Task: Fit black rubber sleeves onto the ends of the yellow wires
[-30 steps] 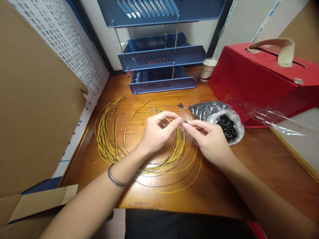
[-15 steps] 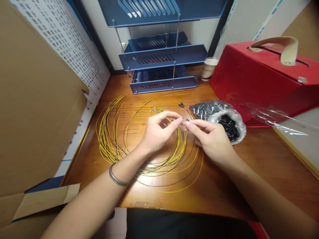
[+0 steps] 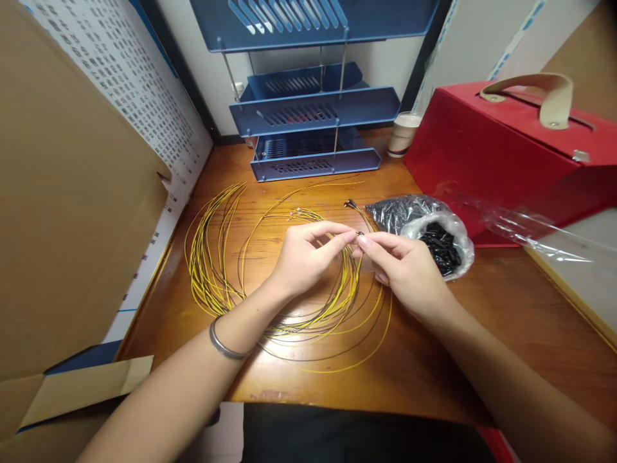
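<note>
Over the coiled wires my left hand [image 3: 308,254] is closed, thumb and forefinger pinched on the end of a thin wire, mostly hidden by the fingertips. My right hand [image 3: 407,267] pinches a small black connector [image 3: 360,234] against that end, and the fingertips of both hands nearly meet. Beneath them lies a loose coil of yellow and black wires [image 3: 354,283]. A second bundle of yellow and black wires [image 3: 197,270] curves at the left. Just beyond my right hand, several wire ends carry black connectors [image 3: 350,203].
A clear plastic bag [image 3: 409,209] of small black parts [image 3: 441,247] lies open beside my right hand. Behind it stand a red box [image 3: 506,154] and a paper cup [image 3: 403,134]. Blue tiered trays [image 3: 315,164] stand at the back; cardboard [image 3: 72,193] rises at the left.
My hands have hardly moved; the fingertips have drawn slightly closer around the small black connector. The view has shifted very slightly.
</note>
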Demonstrator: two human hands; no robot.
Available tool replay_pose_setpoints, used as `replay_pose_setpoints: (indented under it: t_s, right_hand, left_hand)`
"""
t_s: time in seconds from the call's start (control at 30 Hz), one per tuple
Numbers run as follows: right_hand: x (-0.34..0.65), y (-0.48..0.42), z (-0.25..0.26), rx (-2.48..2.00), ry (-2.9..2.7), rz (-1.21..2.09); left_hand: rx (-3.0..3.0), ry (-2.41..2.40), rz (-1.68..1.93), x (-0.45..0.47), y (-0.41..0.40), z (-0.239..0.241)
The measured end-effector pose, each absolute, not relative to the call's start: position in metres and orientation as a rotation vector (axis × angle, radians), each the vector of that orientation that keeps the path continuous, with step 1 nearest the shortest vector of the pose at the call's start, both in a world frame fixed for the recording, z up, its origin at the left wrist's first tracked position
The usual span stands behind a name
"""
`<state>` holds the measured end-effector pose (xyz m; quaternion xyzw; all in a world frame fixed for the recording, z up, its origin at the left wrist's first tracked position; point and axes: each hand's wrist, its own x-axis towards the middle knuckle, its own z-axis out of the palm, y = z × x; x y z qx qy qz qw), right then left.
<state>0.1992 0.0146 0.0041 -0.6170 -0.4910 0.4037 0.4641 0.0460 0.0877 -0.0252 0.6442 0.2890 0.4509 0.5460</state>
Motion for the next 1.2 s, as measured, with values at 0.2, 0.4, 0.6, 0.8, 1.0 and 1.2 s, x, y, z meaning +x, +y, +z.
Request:
replay_pose_setpoints:
  t_s: [0.2, 0.4, 0.6, 0.8, 1.0, 1.2]
  right_hand:
    - [0.198, 0.015, 0.002, -1.482, -1.090, 1.084]
    - [0.198, 0.015, 0.003, -1.472, -1.045, 1.115]
    - [0.199, 0.015, 0.003, -1.456, -1.072, 1.157]
    - [0.199, 0.015, 0.003, -1.472, -1.101, 1.157]
    - [0.200, 0.016, 0.001, -1.491, -1.195, 1.123]
    - [0.200, 0.016, 0.001, -1.480, -1.268, 1.119]
  left_hand:
    - [1.689, 0.745, 1.135, 0.045, 0.087, -0.027]
    - [1.975, 0.702, 1.215, 0.042, 0.090, -0.027]
    - [2.078, 0.618, 1.243, 0.041, 0.092, -0.027]
    - [2.130, 0.654, 1.184, 0.038, 0.090, -0.029]
    - [2.238, 0.609, 1.171, 0.035, 0.093, -0.031]
    - [2.328, 0.595, 1.177, 0.035, 0.095, -0.032]
